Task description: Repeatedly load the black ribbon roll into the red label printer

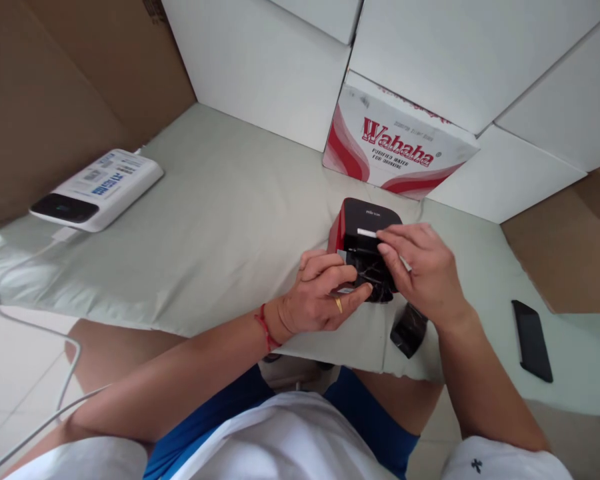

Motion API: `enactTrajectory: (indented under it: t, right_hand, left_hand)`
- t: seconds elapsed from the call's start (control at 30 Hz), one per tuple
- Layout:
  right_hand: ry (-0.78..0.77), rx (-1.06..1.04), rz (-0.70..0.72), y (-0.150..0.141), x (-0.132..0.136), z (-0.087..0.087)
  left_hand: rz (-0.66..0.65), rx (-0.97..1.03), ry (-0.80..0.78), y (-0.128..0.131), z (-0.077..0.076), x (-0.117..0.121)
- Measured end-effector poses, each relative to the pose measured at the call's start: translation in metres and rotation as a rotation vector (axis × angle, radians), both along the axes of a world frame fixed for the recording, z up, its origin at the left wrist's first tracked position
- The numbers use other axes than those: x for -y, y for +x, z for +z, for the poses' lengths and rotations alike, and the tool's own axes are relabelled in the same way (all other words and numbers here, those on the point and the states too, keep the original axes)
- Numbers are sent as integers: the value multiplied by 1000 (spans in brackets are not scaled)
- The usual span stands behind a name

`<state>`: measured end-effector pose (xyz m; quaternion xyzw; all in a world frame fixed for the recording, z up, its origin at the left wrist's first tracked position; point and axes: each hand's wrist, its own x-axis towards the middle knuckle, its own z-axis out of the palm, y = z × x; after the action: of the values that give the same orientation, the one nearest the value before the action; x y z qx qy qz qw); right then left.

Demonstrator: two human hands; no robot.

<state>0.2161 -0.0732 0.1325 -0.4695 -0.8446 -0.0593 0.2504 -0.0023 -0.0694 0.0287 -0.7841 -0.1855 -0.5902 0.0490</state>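
A small black-and-red device (371, 217) with rounded corners sits on the cloth-covered table, its front showing an opened black hollow. My left hand (325, 290) has its fingers closed on the device's lower left front, where a grey edge shows by the fingertips. A thin white strip (367, 233) lies across the device's dark top, and its right end meets the fingertips of my right hand (420, 263), which are pinched. The thumb of that hand is at the device's right side. Just below my right hand a loose black block-shaped part (409, 330) rests near the table's front edge.
A white power bank (115, 180) with a cable (10, 267) lies at the left. Behind the device stands a Wahaha water carton (395, 147) against white boxes (270, 73). A black phone-like slab (531, 340) lies at the right. Brown cardboard (570, 240) borders both sides.
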Motion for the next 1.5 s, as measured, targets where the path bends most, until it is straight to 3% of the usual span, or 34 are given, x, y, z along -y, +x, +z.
enactTrajectory:
  t: [0.17,0.37,0.5,0.73,0.9,1.03,1.27,1.5]
  right_hand:
    - [-8,-62,-9,0,15,-24]
    - [14,-102,-15,-1,15,-28]
    - [26,-78,10,1,16,-26]
    - [2,-122,-4,5,15,-27]
    - [-45,-220,128,19,23,-31]
    - [-103,-120,237,21,37,-36]
    - [164,-141,58,6,42,-33]
    - [219,-122,33,5,34,-23]
  left_hand:
    - [-63,115,-257,-7,4,-14]
    - [-179,154,-568,-14,2,-26]
    - [-197,213,-616,-12,4,-26]
    - [-186,111,-555,-15,5,-34]
    - [-374,281,-762,-12,-9,-39]
    - [-464,358,-926,-6,-19,-49]
    - [-791,430,-1206,5,-30,-62]
    - [-775,308,-1175,3,-37,-66]
